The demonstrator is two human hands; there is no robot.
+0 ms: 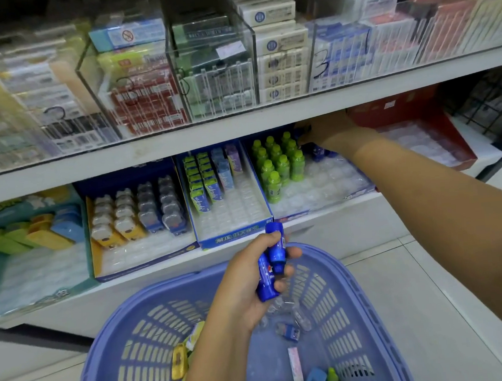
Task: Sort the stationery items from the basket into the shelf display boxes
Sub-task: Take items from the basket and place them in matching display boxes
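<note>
Left hand [245, 284] clutches blue bottles [274, 248]: light, slick plastic I'd say, so grip round the body. Right hand [329, 134] is in the display box [358, 193], fingers hidden.

Bright, even indoor light; soft blur throughout; wide-angle bending at edges; dim top-left corner.
</note>
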